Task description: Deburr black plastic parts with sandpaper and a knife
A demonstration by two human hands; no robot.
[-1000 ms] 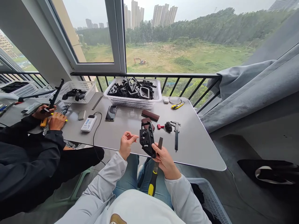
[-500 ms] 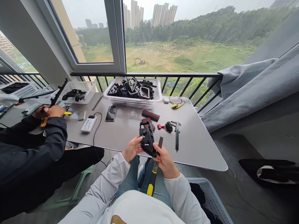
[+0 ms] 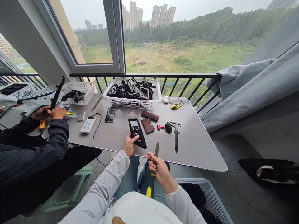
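Note:
My left hand grips the near end of a flat black plastic panel that lies on the grey table close to its front edge. Just off that edge, over my lap, my right hand is closed round a file with a black-and-yellow handle. Its grey blade points up toward the table. Beyond the panel lie dark red sanding blocks, a small red piece, a black lump and a black caliper.
A white basket of black parts stands at the table's back, with a phone, a white power strip and a yellow cutter around it. At the left a co-worker in black handles a long black part. A grey basket sits by my right leg.
The black panel went from upright in both hands to flat on the table under my left hand. My right hand let go of it and drew back with the file.

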